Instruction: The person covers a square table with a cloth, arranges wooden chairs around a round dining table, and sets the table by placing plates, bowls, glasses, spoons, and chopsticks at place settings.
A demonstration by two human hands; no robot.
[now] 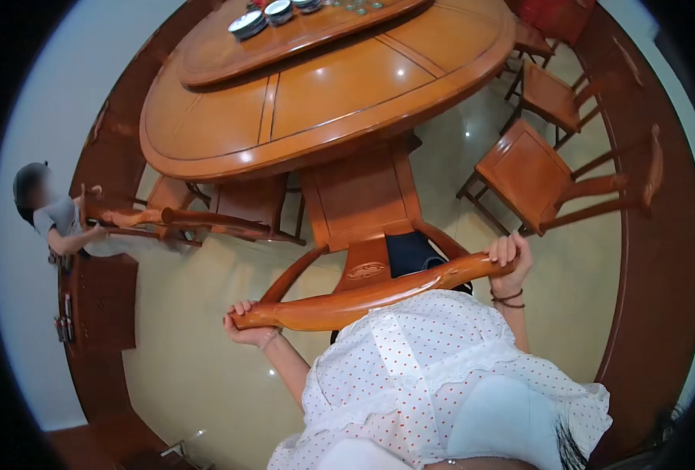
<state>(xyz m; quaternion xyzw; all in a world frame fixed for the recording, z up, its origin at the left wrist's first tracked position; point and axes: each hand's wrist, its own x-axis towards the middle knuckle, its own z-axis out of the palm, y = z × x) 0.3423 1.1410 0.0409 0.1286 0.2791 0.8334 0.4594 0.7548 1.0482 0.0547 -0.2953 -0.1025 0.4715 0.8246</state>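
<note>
A wooden chair [363, 204] stands in front of me with its back toward my body and its seat facing the round table. My left hand [245, 323] is wrapped round the left end of the chair's curved top rail. At the rail's right end, the fingers of my right hand [510, 257] are closed over the wood. A dark blue cloth item [411, 252] shows behind the chair's backrest, partly hidden by the rail. The front edge of the seat reaches under the edge of the round table [206, 153].
A turntable [206, 69] on the table bears stacked dishes [248, 25] and small glasses. Other chairs [523, 168] stand at the right and left. At the far left a person [57, 223] has their hands near another chair. Dark wood panelling [664, 313] lines the right wall.
</note>
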